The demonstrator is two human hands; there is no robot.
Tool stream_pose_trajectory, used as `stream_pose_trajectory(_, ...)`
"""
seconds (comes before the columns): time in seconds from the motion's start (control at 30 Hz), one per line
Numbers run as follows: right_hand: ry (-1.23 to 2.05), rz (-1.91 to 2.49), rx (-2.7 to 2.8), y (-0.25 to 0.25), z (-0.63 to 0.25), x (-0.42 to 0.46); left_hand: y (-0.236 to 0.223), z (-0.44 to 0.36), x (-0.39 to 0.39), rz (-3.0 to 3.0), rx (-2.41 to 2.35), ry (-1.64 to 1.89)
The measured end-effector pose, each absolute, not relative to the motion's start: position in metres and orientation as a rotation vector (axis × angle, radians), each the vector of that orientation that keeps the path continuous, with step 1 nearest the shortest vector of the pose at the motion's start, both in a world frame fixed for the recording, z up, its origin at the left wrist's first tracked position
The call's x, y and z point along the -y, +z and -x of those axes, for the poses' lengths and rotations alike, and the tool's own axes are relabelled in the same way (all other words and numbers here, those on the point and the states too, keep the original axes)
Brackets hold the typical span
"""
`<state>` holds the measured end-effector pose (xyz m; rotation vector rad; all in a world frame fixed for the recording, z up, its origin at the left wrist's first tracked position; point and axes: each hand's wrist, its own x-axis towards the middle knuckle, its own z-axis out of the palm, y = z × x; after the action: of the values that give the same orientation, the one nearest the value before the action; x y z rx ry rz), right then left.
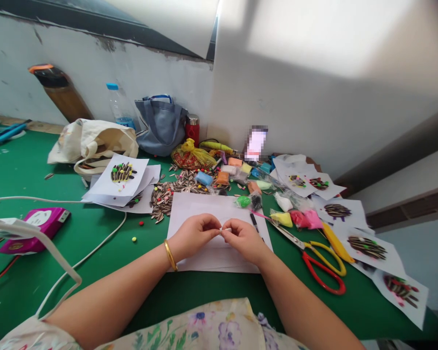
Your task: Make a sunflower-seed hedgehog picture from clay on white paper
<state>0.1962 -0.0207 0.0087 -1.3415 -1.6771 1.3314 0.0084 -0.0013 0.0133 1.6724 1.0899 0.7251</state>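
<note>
Over a stack of white paper, my left hand and my right hand meet at the fingertips. Both pinch a small white lump of clay, mostly covered by the fingers. A black pen lies on the paper beside my right hand. Just past the sheet's far edge are small bags of coloured clay, among them a green one and a white one. A heap of striped sunflower seeds spreads beyond my left hand.
Scissors with red and yellow handles lie at right. Sheets with seed pictures line the right edge; another pile sits left. White cables cross near a purple device. Bags, bottles and a phone stand behind.
</note>
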Motion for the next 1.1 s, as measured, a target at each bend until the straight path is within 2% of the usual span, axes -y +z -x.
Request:
stream_pose_trajectory(0.63,1.293,1.362,1.727,0.006,-0.198,0.018,0.015,-0.008,-0.001,-1.659,-1.101,0.677)
stream_pose_trajectory(0.83,1.284,1.269,1.508,0.001,-0.200,0.014,0.017,-0.003,-0.004,-1.694,-1.155,0.764)
stream_pose_trajectory(1.1,1.183,1.310,1.558,-0.001,-0.201,0.012,0.016,0.005,-0.010,-1.676,-1.126,0.666)
